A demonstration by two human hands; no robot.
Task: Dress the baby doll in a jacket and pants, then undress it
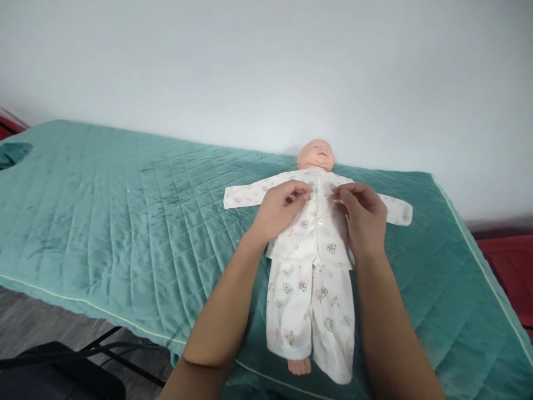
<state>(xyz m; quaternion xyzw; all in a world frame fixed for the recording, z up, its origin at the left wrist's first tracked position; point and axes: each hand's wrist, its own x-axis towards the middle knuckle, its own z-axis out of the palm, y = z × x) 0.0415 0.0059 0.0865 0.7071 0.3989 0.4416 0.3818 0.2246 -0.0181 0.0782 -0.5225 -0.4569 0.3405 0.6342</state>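
A baby doll (317, 154) lies face up, dressed in a white long-sleeved shirt (297, 236) and white trousers (287, 300), both printed with small animals. Over the left side of the chest is my left hand (283, 208), thumb and fingertips pinched close together. My right hand (366, 214) mirrors it across the shirt's front opening, likewise pinched. Whether either pinch holds any fabric cannot be made out. Between and below the hands, a button (320, 221) shows on the shirt front. The sleeves stretch out to both sides. One bare foot (299, 366) sticks out of a trouser leg.
A green quilted cover (137, 222) is spread under the doll, against a pale wall (250, 72). Red objects (506, 266) stand past the right edge. At lower left, a black item (54, 372) and dark metal bars are near the floor.
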